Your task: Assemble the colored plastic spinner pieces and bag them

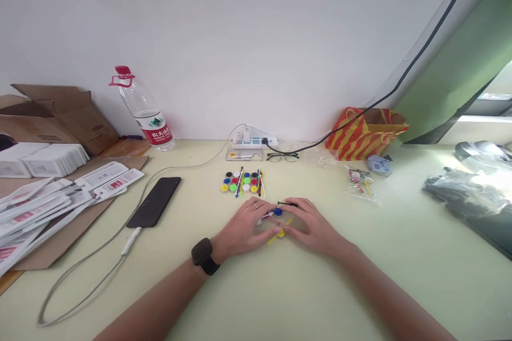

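Observation:
My left hand (pixel 248 226) rests on the table with its thumb and forefinger apart, curved around a small group of coloured plastic parts. Facing it, my right hand (pixel 316 226) lies in the same way, thumb and fingers spread. Between them are a blue disc (pixel 278 212), a yellow disc (pixel 281 233), a red stick (pixel 274 219) and a yellow stick (pixel 289 221). Both thumb tips are at the yellow disc. A black stick (pixel 287 203) lies at my right fingertips. Part of a white piece shows beside my left forefinger; the rest is hidden.
Behind my hands are rows of coloured discs (pixel 235 180) and sticks (pixel 261 184). Further back lie a clear case (pixel 244 155), glasses (pixel 282 156) and a power strip (pixel 255 142). A phone (pixel 155 202) on a cable is left; a parts bag (pixel 361 184) is right.

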A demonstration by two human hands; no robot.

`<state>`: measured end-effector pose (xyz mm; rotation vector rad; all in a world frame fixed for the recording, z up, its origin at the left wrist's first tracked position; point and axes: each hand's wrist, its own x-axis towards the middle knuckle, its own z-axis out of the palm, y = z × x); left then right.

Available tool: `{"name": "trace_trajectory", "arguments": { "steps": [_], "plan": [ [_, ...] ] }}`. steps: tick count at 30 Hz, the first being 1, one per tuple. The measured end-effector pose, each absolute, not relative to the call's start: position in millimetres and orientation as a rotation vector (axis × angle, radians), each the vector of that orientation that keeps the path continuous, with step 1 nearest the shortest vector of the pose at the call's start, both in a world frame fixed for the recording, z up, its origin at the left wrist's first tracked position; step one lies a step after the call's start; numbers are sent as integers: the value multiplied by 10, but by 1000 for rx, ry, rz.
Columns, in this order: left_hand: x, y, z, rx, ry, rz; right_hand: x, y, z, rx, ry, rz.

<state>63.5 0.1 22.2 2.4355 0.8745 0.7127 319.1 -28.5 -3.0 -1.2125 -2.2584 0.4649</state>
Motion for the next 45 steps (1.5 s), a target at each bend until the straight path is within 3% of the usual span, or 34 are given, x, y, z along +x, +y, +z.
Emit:
{"name": "trace_trajectory", "arguments": {
  "steps": [20, 27, 32, 35, 38, 45],
  "plan": [
    [730, -195, 198, 2317, 626, 536, 3075, -496, 73, -978, -2158, 858],
    [790, -222, 263, 2310, 591, 590, 3124, -481, 165, -1036, -2174, 550],
    [837, -228, 349, 2372, 597, 530, 3444, 105, 215, -1303, -1979, 268],
    [870, -159, 519, 2455, 623, 568, 3815, 613, 296, -1589, -1627, 98],
    [905, -56, 857, 2487, 712, 709, 4178, 973, 339, -1809, -1142, 182],
    [874, 149, 1719, 2490, 849, 571, 4446, 1078, 217, -1821, -1068, 413]
  ]
}}
